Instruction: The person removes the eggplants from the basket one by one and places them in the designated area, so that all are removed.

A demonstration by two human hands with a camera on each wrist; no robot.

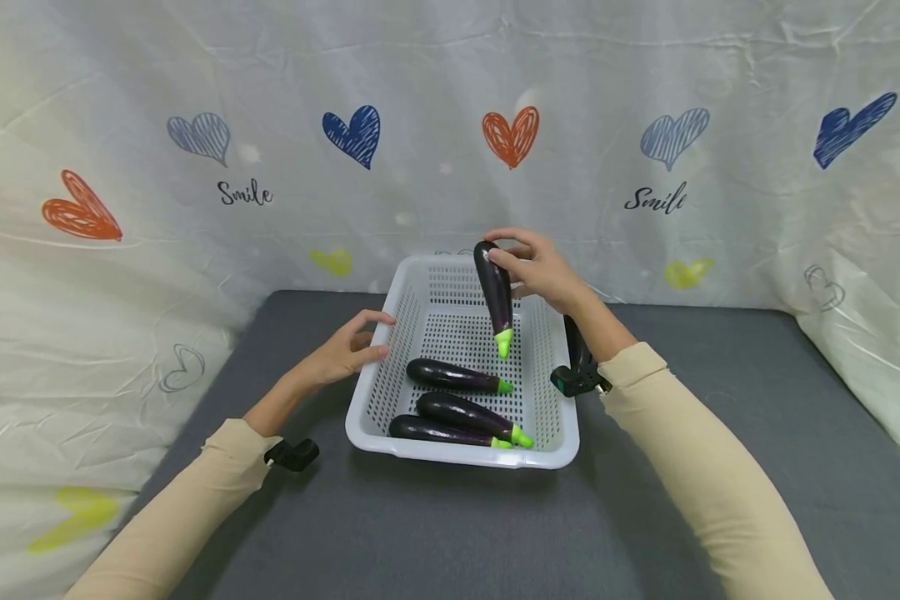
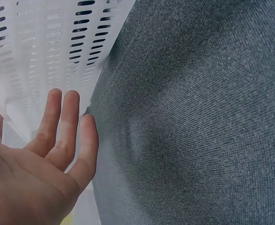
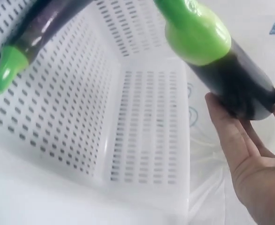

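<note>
My right hand (image 1: 543, 271) pinches a glossy dark purple eggplant (image 1: 495, 287) by its rounded end, above the far right part of a white perforated plastic basket (image 1: 461, 460). Its green stem end points down; in the right wrist view this held eggplant (image 3: 236, 84) looms large, with the fingers (image 3: 226, 126) around its blunt end. Inside the basket lie three more eggplants, one (image 1: 453, 376) apart from the nearer pair (image 1: 465, 412). At the left rim, my left hand (image 1: 337, 354) rests its thumb and index finger; in the left wrist view the other fingers (image 2: 64, 131) extend loosely outside the wall.
The basket stands on a dark grey cloth-covered table (image 1: 450, 533). A pale curtain (image 1: 435, 83) printed with hearts hangs right behind it. Black wrist cameras sit at both cuffs. A dark shape (image 1: 579, 342) beside the basket's right wall is partly hidden by the right wrist.
</note>
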